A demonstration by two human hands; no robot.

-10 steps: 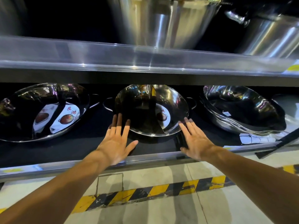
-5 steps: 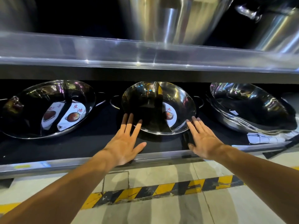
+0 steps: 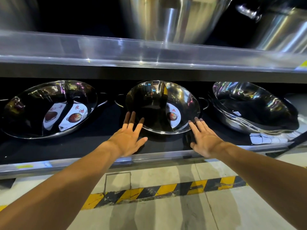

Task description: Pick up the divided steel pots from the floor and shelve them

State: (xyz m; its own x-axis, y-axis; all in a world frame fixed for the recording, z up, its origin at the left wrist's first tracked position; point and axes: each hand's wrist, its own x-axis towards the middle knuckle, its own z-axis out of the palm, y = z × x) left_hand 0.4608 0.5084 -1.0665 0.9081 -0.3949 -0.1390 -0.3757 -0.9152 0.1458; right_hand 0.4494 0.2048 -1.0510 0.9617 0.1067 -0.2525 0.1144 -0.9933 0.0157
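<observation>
A divided steel pot (image 3: pixel 149 103) with a paper label in its right half leans tilted on the low black shelf (image 3: pixel 93 143). My left hand (image 3: pixel 129 136) lies flat with spread fingers, fingertips at the pot's lower left rim. My right hand (image 3: pixel 204 136) is flat too, fingertips touching the lower right rim. Neither hand grips anything. A second divided pot (image 3: pixel 33 107) with labels leans at the left. A stack of shiny pots (image 3: pixel 252 105) leans at the right.
An upper shelf edge (image 3: pixel 149 53) overhangs closely, carrying large steel stockpots (image 3: pixel 174 19). The low shelf has a metal front lip (image 3: pixel 166 156). Yellow-black hazard tape (image 3: pixel 166 190) crosses the tiled floor below. A dark bar (image 3: pixel 297 140) slants at the far right.
Both hands have slid a little forward toward the middle pot's rim, staying flat. The view has shifted slightly, so the pots sit further right in the frame.
</observation>
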